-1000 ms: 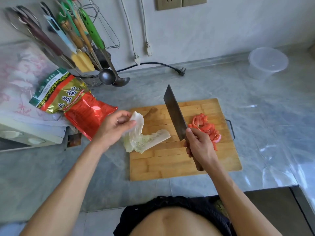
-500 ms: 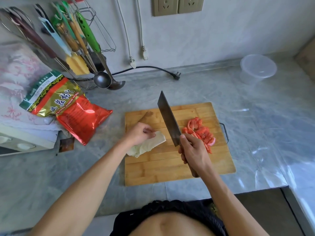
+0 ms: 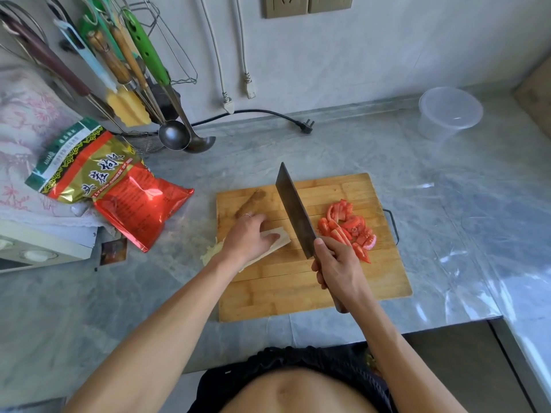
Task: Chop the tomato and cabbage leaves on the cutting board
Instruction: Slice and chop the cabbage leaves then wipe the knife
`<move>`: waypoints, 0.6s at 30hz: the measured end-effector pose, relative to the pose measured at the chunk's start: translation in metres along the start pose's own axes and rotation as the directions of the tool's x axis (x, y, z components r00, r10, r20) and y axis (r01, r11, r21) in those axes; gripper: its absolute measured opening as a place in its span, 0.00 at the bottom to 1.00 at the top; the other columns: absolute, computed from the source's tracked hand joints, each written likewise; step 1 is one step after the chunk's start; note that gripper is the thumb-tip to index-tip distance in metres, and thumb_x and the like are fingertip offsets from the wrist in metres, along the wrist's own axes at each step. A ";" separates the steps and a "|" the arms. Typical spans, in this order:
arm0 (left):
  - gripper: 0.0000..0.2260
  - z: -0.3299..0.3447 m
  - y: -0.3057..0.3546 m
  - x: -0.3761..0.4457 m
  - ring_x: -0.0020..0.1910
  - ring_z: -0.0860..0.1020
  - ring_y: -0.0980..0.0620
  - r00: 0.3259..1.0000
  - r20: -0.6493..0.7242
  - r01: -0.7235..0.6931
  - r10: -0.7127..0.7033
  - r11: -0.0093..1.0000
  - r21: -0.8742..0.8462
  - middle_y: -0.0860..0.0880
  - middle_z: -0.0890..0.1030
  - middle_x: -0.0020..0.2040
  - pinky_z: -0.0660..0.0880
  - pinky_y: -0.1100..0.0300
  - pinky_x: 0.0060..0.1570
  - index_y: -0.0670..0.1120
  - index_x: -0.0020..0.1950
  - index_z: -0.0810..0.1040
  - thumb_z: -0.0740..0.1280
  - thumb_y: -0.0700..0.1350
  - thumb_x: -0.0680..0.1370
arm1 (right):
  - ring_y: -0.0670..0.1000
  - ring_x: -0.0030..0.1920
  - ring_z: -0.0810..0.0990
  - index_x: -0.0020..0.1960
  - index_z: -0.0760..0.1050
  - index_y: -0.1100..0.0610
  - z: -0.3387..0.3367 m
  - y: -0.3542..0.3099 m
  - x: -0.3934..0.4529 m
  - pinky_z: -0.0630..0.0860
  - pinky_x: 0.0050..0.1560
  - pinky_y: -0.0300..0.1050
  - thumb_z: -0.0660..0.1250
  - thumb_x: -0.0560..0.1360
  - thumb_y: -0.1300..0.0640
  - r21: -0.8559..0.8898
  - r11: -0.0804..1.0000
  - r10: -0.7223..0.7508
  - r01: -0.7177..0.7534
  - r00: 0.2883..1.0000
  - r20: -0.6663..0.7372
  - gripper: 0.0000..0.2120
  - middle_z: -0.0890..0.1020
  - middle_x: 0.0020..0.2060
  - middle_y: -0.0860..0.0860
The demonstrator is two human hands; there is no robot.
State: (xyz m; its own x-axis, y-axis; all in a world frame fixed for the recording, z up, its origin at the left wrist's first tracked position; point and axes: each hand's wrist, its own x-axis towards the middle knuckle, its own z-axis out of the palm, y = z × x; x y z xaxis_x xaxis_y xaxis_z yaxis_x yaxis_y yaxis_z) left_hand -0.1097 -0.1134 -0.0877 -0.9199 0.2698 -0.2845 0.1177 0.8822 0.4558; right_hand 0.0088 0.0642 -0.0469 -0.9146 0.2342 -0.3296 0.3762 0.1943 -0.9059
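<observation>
Head view: cabbage leaf [image 3: 280, 238] pinned under left hand [image 3: 249, 236].

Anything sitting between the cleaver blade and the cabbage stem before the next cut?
Nothing visible does. The cleaver, held in the right hand, stands just right of the cabbage leaf, which the left hand pins to the cutting board. The tomato pieces lie on the blade's far side.

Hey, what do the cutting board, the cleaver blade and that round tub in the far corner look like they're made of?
Cutting board: likely bamboo or wood, matte, made of glued light-brown strips with visible seams.
Cleaver blade: dark grey metal, probably steel, with a dull finish and no bright shine.
Round tub: translucent plastic by its look; the counter shows faintly through its cloudy wall.
</observation>
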 end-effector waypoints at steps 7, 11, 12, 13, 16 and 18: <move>0.19 -0.002 0.012 0.005 0.49 0.78 0.48 0.976 0.152 0.152 -0.156 0.988 0.036 0.48 0.80 0.54 0.78 0.54 0.46 0.45 0.57 0.77 0.73 0.55 0.72 | 0.46 0.27 0.74 0.46 0.78 0.61 0.004 0.004 -0.001 0.72 0.31 0.47 0.59 0.84 0.51 -0.095 0.995 -0.020 0.022 1.000 0.020 0.16 0.76 0.29 0.51; 0.16 -0.004 0.013 0.002 0.48 0.77 0.49 0.976 0.147 0.161 -0.160 0.987 0.011 0.49 0.79 0.52 0.73 0.57 0.41 0.46 0.55 0.77 0.74 0.53 0.73 | 0.46 0.27 0.73 0.43 0.76 0.61 0.005 0.005 -0.001 0.71 0.31 0.47 0.59 0.84 0.51 -0.094 0.995 -0.025 0.027 0.999 0.026 0.17 0.76 0.29 0.52; 0.15 -0.004 0.013 0.001 0.48 0.77 0.49 0.976 0.147 0.163 -0.161 0.987 -0.005 0.49 0.78 0.52 0.73 0.57 0.41 0.47 0.55 0.76 0.74 0.52 0.73 | 0.46 0.27 0.73 0.43 0.76 0.61 0.005 0.005 0.000 0.72 0.32 0.47 0.59 0.83 0.51 -0.096 0.995 -0.026 0.028 0.999 0.027 0.17 0.76 0.29 0.52; 0.15 -0.005 0.012 0.000 0.48 0.77 0.49 0.975 0.150 0.165 -0.161 0.986 -0.018 0.49 0.78 0.52 0.72 0.58 0.41 0.47 0.55 0.75 0.75 0.51 0.73 | 0.45 0.27 0.73 0.42 0.76 0.60 0.005 0.005 0.000 0.72 0.32 0.47 0.59 0.83 0.51 -0.100 0.995 -0.026 0.028 0.999 0.026 0.17 0.76 0.29 0.52; 0.17 -0.007 0.008 0.002 0.49 0.76 0.50 0.976 0.155 0.159 -0.153 0.987 -0.029 0.52 0.77 0.51 0.71 0.59 0.43 0.49 0.57 0.75 0.76 0.50 0.72 | 0.44 0.27 0.74 0.43 0.77 0.60 0.006 0.004 0.003 0.73 0.33 0.47 0.59 0.83 0.51 -0.106 0.994 -0.027 0.030 0.999 0.026 0.17 0.76 0.30 0.51; 0.17 -0.012 0.003 0.006 0.49 0.75 0.51 0.976 0.158 0.157 -0.150 0.987 -0.035 0.53 0.77 0.51 0.71 0.59 0.45 0.49 0.56 0.76 0.76 0.50 0.72 | 0.44 0.27 0.74 0.43 0.77 0.59 0.007 0.002 0.004 0.73 0.33 0.47 0.59 0.83 0.51 -0.100 0.994 -0.030 0.033 0.999 0.032 0.16 0.77 0.30 0.51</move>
State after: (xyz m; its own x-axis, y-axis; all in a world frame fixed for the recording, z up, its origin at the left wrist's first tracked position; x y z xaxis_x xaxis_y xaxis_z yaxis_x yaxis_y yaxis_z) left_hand -0.1193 -0.1138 -0.0773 -0.8563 0.1921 -0.4795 -0.0415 0.8997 0.4345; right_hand 0.0048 0.0591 -0.0518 -0.9298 0.1974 -0.3106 0.3586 0.2959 -0.8854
